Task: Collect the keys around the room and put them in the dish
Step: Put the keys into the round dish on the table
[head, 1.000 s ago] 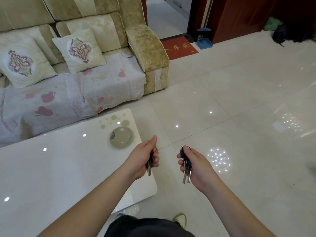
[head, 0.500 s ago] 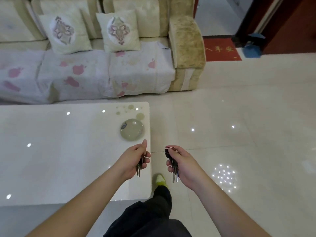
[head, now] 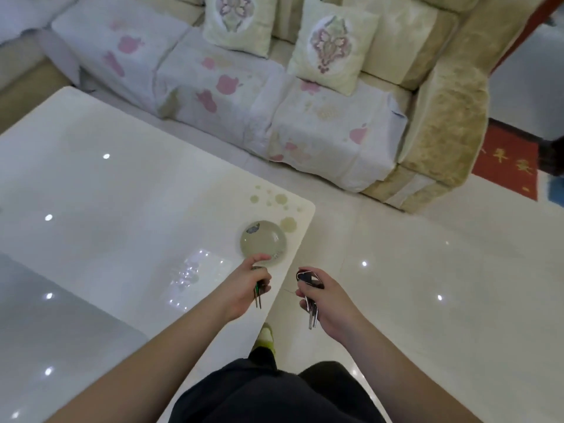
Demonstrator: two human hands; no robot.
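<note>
Bright even light, glare spots on table (head: 91,209), bowed edges

Setting: home living room
Evidence: cushioned sofa (head: 305,117), glossy coffee table (head: 122,209), tiled floor (head: 427,270), red doormat (head: 506,166)

Two hands (left hand (head: 244,288), right hand (head: 331,303)), two key bunches (head: 258,296) (head: 309,303), one dish (head: 263,243), two cushions (head: 236,19) (head: 331,44).
</note>
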